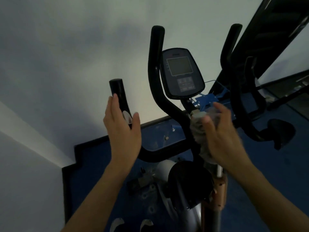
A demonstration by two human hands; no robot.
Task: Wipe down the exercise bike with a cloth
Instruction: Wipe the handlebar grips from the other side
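The exercise bike (182, 190) stands in front of me, with black curved handlebars (155, 67) and a console (181, 72) with a grey screen on top. My left hand (122, 129) is held flat with fingers apart, touching the left handle grip (118, 94) without wrapping it. My right hand (222, 136) presses a pale grey cloth (199, 136) against the bike's centre post below the console. The cloth is partly hidden by my fingers and blurred.
A second set of black bars (240, 91) and a round black pad (280, 131) stand to the right. A dark machine frame (270, 30) leans at the top right. The floor is blue (93, 178) with a black border; pale walls surround the left side.
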